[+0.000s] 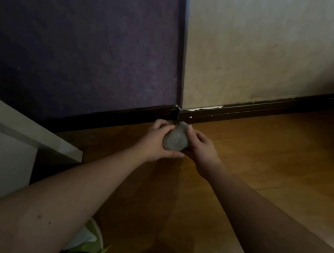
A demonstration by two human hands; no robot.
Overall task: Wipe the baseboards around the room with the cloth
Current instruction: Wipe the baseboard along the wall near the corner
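A bunched grey cloth [176,138] sits between both of my hands, just in front of the room's corner. My left hand [156,141] cups it from the left and below, fingers curled round it. My right hand [200,147] grips its right side, thumb on top. A dark brown baseboard [254,108] runs along the foot of the cream wall to the right, with chipped white paint on its top edge. Another dark baseboard [123,114] runs under the purple wall to the left. The two meet at the corner just behind the cloth.
A white piece of furniture [3,137] stands at the left, its top edge jutting toward the corner. The wooden floor [266,166] stretches to the right. A white and green object [88,239] lies on the floor under my left forearm.
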